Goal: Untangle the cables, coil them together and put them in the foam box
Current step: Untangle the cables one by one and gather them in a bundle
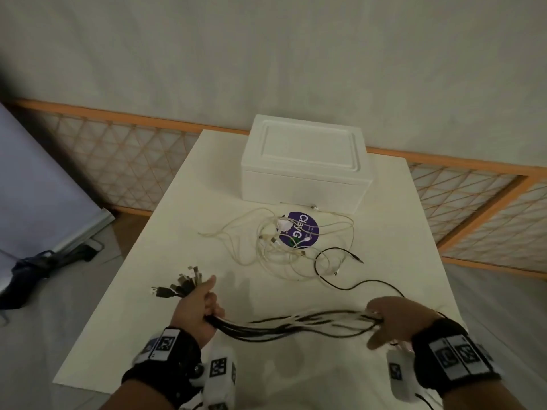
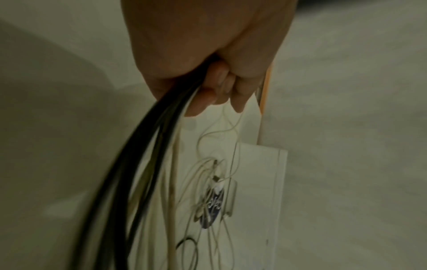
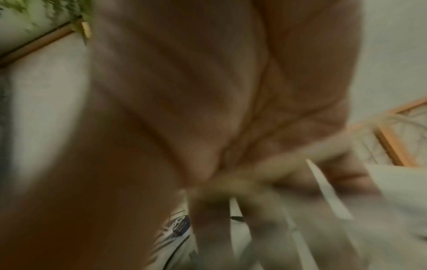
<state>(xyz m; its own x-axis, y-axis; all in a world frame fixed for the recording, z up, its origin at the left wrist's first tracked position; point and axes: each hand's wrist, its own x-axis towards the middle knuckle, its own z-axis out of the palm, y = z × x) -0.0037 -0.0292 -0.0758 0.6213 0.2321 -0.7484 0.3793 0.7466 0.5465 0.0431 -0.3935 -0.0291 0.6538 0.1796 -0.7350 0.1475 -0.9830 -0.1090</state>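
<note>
My left hand (image 1: 197, 306) grips the bundle of cables (image 1: 296, 325) by its plugs; my right hand (image 1: 390, 321) holds the strands farther along, hands apart. Loose cables (image 1: 284, 247) lie tangled before the closed foam box (image 1: 305, 167), far on the table (image 1: 148, 291).

Item 1: round purple sticker (image 1: 299, 230) on the white surface (image 1: 154, 261), just in front of the foam box (image 1: 305, 161), partly covered by white cables (image 1: 275, 247). Large white lettering, turned sideways to the head view, appears to read "ClayG"; the smaller white lines beside it are too small to read.

Item 2: black-and-white square code tags (image 1: 164, 344) on the wrist bands; patterns only, no legible characters.
</note>
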